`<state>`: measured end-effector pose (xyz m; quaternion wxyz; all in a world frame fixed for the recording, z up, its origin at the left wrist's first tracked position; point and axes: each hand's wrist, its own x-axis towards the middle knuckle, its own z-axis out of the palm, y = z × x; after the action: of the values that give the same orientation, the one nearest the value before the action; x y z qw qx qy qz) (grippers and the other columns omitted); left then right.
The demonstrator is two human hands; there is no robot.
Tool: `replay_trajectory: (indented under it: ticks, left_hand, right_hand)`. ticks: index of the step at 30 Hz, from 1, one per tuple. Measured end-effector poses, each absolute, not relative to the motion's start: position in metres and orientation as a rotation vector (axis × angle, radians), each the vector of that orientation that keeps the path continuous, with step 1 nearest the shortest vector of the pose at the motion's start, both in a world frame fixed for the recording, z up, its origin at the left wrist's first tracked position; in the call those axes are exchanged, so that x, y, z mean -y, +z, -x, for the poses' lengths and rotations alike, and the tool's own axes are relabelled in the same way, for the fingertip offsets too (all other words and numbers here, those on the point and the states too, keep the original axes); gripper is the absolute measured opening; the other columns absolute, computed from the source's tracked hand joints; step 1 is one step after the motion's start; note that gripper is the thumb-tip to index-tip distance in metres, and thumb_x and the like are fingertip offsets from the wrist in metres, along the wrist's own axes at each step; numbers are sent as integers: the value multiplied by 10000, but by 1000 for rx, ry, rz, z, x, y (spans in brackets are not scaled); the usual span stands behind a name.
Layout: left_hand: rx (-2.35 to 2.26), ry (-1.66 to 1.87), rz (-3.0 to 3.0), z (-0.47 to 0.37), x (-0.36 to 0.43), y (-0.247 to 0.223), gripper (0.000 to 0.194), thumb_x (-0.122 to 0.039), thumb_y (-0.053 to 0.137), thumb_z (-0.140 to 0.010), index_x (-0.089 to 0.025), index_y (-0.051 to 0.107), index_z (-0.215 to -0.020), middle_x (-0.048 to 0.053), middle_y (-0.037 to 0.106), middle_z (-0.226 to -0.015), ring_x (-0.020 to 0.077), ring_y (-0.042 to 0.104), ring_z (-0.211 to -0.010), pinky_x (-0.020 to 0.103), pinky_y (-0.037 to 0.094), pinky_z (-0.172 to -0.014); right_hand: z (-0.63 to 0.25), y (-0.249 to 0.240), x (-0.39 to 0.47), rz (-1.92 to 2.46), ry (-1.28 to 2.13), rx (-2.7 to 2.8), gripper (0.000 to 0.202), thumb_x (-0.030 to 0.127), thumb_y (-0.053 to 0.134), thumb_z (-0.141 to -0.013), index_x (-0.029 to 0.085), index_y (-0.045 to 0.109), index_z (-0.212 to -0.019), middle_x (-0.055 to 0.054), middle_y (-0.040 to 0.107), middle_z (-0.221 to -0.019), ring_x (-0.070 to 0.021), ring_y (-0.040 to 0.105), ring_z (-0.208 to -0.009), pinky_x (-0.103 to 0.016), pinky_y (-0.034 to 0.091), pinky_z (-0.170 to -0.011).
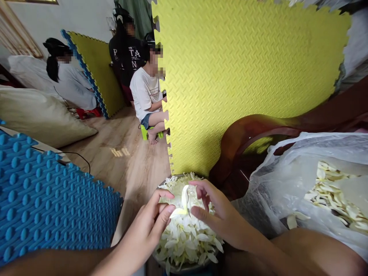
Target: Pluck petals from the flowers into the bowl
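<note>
A round container (161,262) heaped with white, petal-like flower pieces (184,241) stands at the bottom centre. Above the heap, my left hand (156,216) pinches one end of a pale, curved flower piece (185,199) between thumb and finger. My right hand (211,205) is just to the right of that piece, its thumb and fingers apart around the piece's right side, with nothing visible between them.
At the right lies a clear plastic bag (276,184) with more pale pieces (336,195) inside. Behind the container rises a yellow foam mat (244,65), beside dark curved wood (235,138). Blue mat (51,207) stands left. Three people (145,92) are farther back.
</note>
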<state>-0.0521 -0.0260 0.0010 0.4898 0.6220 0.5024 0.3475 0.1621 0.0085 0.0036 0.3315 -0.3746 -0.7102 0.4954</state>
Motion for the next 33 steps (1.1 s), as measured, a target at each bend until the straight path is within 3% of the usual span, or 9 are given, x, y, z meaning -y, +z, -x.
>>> replay_trajectory:
  ticks: [2, 4, 9, 13, 19, 22, 25, 29, 33]
  left_hand:
    - [-1183, 881, -1330, 50, 30, -5, 241, -463, 399, -949, -240, 411, -1042, -89, 349, -550, 95, 312, -476, 202, 250, -461]
    - [-1162, 853, -1224, 49, 37, -8, 266, -487, 408, -941, -236, 398, -1029, -112, 315, -504, 76, 264, -418, 181, 204, -418]
    - [-1264, 780, -1229, 49, 54, -2, 276, -499, 406, -940, -229, 403, -995, -106, 422, -491, 71, 347, -375, 173, 275, -400]
    - [-1308, 610, -1466, 52, 46, 2, 329, -486, 356, -963, -193, 484, -888, -41, 532, -590, 88, 454, -474, 214, 382, -498]
    - [-1284, 544, -1663, 53, 41, 5, 396, -420, 402, -962, -186, 462, -649, -39, 472, -539, 93, 441, -501, 219, 367, -516]
    - [-1226, 528, -1745, 52, 45, 9, 317, -401, 393, -966, -184, 492, -758, -37, 521, -590, 93, 496, -518, 211, 389, -519]
    - [-1301, 494, -2084, 53, 47, 12, 246, -406, 446, -946, -171, 514, -969, -16, 597, -672, 116, 548, -545, 227, 392, -520]
    - [-1283, 271, -2702, 56, 42, 9, 314, -373, 377, -973, -165, 583, -860, 17, 600, -640, 145, 547, -541, 254, 342, -484]
    - [-1229, 295, -2871, 57, 37, 5, 279, -283, 397, -967, -179, 605, -813, 13, 562, -602, 152, 524, -544, 264, 325, -476]
  right_hand:
    - [-161, 0, -12, 968, 1337, 1953, 424, 505, 573, -876, 189, 536, -1155, -60, 517, -1025, -177, 518, -904, -292, 446, -758]
    - [-156, -4, -12, 855, 1572, 2010, 353, 497, 534, -901, 173, 565, -1038, -50, 549, -976, -161, 541, -862, -277, 452, -730]
    - [-137, -6, -4, 620, 1841, 1905, 298, 382, 455, -963, 162, 499, -768, 37, 541, -600, -85, 512, -544, -217, 418, -562]
    - [-144, -9, -9, 569, 1730, 1766, 297, 379, 435, -975, 175, 476, -762, 69, 533, -547, -66, 505, -490, -204, 407, -541]
    - [-154, -5, 1, 749, 1637, 1916, 323, 359, 411, -993, 172, 481, -740, 45, 554, -598, -80, 524, -560, -217, 408, -585]
    - [-153, -9, 3, 871, 1473, 1898, 346, 375, 398, -996, 183, 451, -714, 50, 514, -580, -79, 479, -535, -219, 381, -567]
    - [-151, -14, 1, 871, 1538, 1810, 386, 408, 359, -1004, 188, 435, -696, 63, 464, -531, -81, 446, -504, -225, 379, -567]
    - [-148, -19, 0, 881, 1717, 1700, 429, 418, 355, -1003, 185, 435, -652, 65, 446, -493, -80, 428, -479, -227, 379, -564]
    - [-145, -21, 0, 881, 1802, 1599, 408, 394, 419, -978, 187, 413, -626, 67, 439, -487, -78, 413, -471, -230, 366, -554]
